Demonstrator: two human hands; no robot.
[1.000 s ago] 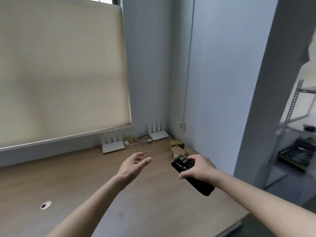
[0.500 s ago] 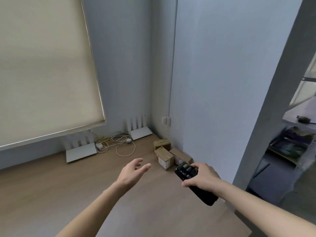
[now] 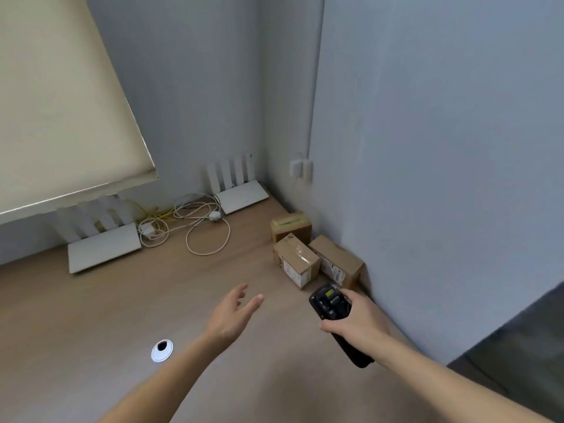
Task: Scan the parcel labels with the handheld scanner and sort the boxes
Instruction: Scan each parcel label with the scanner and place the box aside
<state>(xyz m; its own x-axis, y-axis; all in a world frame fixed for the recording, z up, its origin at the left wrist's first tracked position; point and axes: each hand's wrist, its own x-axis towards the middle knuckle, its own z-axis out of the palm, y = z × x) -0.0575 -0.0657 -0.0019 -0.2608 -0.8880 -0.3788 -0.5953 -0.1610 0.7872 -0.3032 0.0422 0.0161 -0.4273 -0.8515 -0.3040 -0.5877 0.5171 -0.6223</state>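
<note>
While three small cardboard boxes sat bunched in the far right corner of the desk (image 3: 183, 300), against the grey wall, none had yet been picked up. The nearest box (image 3: 297, 260) showed a white label on its near face, the box to its right (image 3: 337, 264) carried a label on its near side too, and the third box (image 3: 291, 225) stood behind them, its label out of view. Just near of them the right hand (image 3: 355, 323) wrapped its fingers round the black handheld scanner (image 3: 331, 303), whose small screen faced up and whose head pointed toward the boxes. To the left, the left hand (image 3: 233, 315) hovered above the desk with fingers spread and relaxed, holding nothing, angled toward the nearest box. The step in hand looked like a first scan; it would likely go best if the free hand steadied or turned the nearest box so its label faced the scanner squarely, with the scanner held back enough to catch the whole code. Farther left lay two white routers (image 3: 103, 245) and (image 3: 241, 193) with loose cables (image 3: 201, 227) between them, a round cable grommet (image 3: 161, 350) near the left forearm, and a cream roller blind (image 3: 61, 102) above.
</note>
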